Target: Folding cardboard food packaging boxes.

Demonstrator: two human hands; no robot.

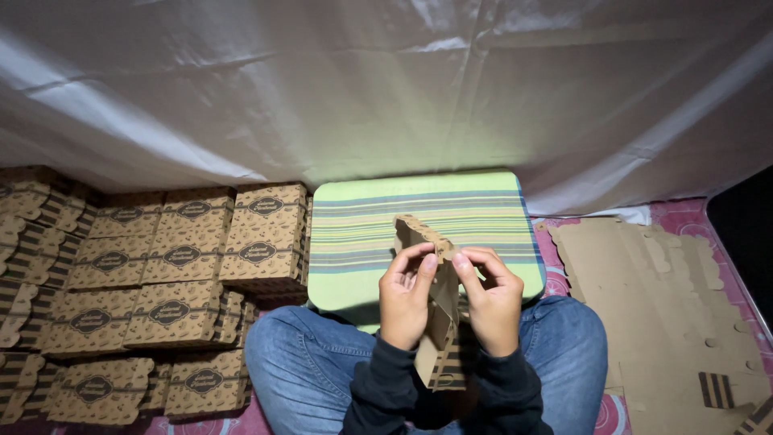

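Head view, cardboard blank [435,310] upright between left hand [405,298] and right hand [493,302], both pinching it

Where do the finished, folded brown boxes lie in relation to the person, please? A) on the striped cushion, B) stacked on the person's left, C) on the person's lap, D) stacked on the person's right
B: the folded boxes are stacked on the person's left, while only flat cardboard sheets lie on the right and the striped cushion carries none.

The scene was dim; one soft light pooled at centre on the white sheet [386,97] and striped cushion [419,217]; corners at four and eight o'clock fell dark; focus stayed sharp, edges slightly bowed.
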